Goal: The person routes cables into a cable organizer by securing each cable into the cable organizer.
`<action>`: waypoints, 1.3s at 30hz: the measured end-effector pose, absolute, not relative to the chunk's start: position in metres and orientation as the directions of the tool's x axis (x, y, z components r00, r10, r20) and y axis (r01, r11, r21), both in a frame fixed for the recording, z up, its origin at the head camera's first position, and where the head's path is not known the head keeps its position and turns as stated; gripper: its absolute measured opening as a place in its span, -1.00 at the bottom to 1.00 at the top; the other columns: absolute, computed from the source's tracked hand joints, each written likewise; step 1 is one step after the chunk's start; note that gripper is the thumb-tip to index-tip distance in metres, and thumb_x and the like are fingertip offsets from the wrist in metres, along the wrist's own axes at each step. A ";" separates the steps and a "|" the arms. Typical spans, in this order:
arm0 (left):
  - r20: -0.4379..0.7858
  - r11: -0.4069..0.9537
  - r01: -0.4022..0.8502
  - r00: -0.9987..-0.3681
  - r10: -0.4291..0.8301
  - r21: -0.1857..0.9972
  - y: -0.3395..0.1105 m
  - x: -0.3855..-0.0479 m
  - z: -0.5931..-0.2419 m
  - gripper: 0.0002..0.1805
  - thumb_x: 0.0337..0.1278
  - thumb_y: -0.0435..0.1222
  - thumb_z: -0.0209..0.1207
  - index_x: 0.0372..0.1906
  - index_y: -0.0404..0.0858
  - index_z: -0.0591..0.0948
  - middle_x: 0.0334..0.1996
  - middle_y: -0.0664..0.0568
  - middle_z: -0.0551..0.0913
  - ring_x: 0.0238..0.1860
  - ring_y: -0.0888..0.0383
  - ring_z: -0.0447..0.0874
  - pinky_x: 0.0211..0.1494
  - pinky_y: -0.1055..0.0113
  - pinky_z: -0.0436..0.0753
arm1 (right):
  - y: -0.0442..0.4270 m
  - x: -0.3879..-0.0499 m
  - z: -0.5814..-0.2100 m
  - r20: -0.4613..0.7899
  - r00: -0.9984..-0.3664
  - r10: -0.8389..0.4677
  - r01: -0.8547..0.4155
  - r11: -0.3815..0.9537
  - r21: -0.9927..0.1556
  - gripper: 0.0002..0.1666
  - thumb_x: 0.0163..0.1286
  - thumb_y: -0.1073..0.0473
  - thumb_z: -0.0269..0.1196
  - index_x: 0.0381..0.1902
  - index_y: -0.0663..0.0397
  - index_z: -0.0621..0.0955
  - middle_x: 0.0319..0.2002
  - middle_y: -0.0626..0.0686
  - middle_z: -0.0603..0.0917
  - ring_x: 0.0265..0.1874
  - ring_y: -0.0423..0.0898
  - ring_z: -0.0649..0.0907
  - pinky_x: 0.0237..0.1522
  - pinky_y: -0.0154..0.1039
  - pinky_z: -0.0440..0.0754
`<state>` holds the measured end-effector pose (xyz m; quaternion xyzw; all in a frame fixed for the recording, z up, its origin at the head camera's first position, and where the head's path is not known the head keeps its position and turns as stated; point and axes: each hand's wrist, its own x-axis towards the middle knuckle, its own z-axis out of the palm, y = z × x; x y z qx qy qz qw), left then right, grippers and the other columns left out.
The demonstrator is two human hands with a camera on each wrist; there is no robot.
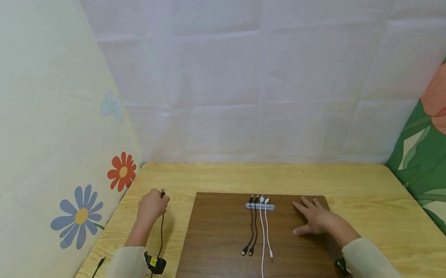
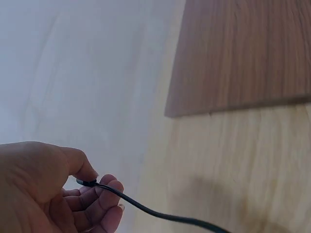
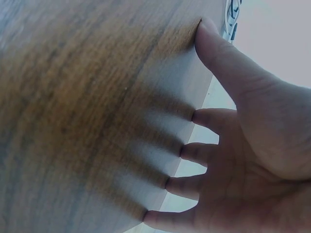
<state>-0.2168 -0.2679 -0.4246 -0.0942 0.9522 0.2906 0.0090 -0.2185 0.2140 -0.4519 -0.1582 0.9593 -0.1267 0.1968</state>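
Note:
Between thumb and fingers my left hand (image 1: 152, 204) pinches a black cable (image 2: 146, 209) just by its plug (image 1: 163, 192), raised over the table left of the brown board. The rest of that cable hangs down past the wrist, and a black plug end (image 1: 101, 261) shows farther left. On the board (image 1: 218, 232) my right hand (image 1: 318, 217) rests with spread fingertips touching the wood, near its right edge. A light-blue cable holder (image 1: 271, 207) sits at the board's far side. Two black cables (image 1: 255, 230) and two white cables (image 1: 263, 236) run from it toward the near edge.
The board lies on a yellow wood-grain table (image 1: 382, 212). Behind the table hangs a pale sheet (image 1: 215, 75). Walls with printed flowers (image 1: 81, 215) close in the left and right sides.

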 end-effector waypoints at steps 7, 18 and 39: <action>0.009 0.814 -0.109 -0.990 -0.138 0.571 -0.239 -0.214 -0.407 -0.80 0.39 -0.29 -0.03 -0.33 -0.34 0.47 -0.57 -0.04 0.49 -0.59 0.10 0.38 -0.49 0.27 0.37 | 0.214 -0.218 -0.455 -0.333 -0.872 -0.359 -0.256 0.914 -0.315 0.17 0.24 -0.26 0.41 0.53 0.30 0.19 0.50 0.54 0.01 0.41 0.67 -0.01 0.20 0.63 0.14; 0.130 0.812 0.030 -0.990 -0.056 0.582 -0.200 -0.213 -0.389 -0.71 0.49 -0.22 0.08 -0.04 -0.42 0.59 -0.38 -0.10 0.68 -0.56 0.12 0.52 -0.52 0.30 0.47 | 0.212 -0.220 -0.456 -0.342 -0.876 -0.339 -0.237 0.922 -0.308 0.17 0.20 -0.25 0.44 0.52 0.28 0.23 0.50 0.53 0.05 0.42 0.65 0.01 0.22 0.62 0.15; 0.221 0.780 0.226 -0.968 0.115 0.584 -0.128 -0.205 -0.372 -0.75 0.48 -0.20 0.14 -0.16 -0.34 0.67 -0.47 0.01 0.69 -0.62 0.22 0.46 -0.58 0.37 0.40 | 0.152 -0.231 -0.422 0.021 -0.912 -0.410 -0.348 0.745 -0.570 -0.49 0.52 0.08 0.21 0.28 0.29 0.54 0.23 0.28 0.61 0.21 0.27 0.58 0.24 0.20 0.50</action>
